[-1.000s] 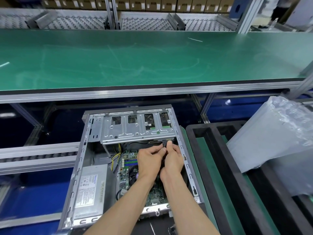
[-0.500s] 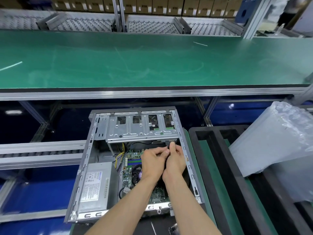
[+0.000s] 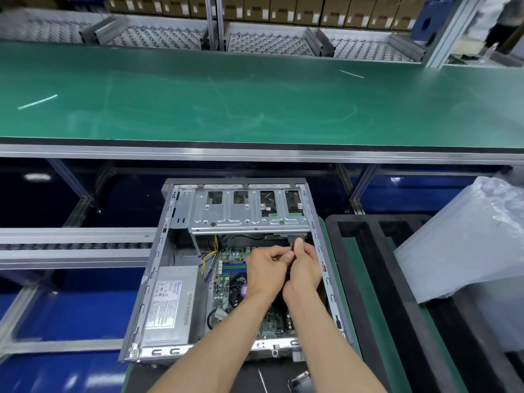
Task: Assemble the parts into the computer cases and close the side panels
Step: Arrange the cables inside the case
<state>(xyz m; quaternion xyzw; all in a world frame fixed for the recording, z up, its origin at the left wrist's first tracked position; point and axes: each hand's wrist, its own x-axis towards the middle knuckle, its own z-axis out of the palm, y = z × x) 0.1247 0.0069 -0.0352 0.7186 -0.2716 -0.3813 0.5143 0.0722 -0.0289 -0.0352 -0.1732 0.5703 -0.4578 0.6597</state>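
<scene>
An open grey computer case (image 3: 158, 251) lies on its side in front of me, its side panel off. Inside are a silver drive cage (image 3: 243, 219), a power supply (image 3: 167, 304) at the left and a green motherboard (image 3: 229, 268). Both my hands are inside, just below the drive cage's right end. My right hand (image 3: 304, 268) pinches a small black cable connector (image 3: 295, 241) against the drive's rear edge. My left hand (image 3: 268, 272) presses against it, fingertips on the same connector. The cable below the hands is hidden.
A wide green conveyor belt (image 3: 255, 109) runs across behind the case. A black foam tray (image 3: 365, 279) stands at the right with a clear plastic bag (image 3: 465, 245) lying over it. Yellow wires (image 3: 209, 253) hang beside the power supply. Cardboard boxes line the far shelf.
My hands have stayed on the connector under the drive cage, with only small finger shifts. The camera view has drifted a little, moving the case rightward in the frame.
</scene>
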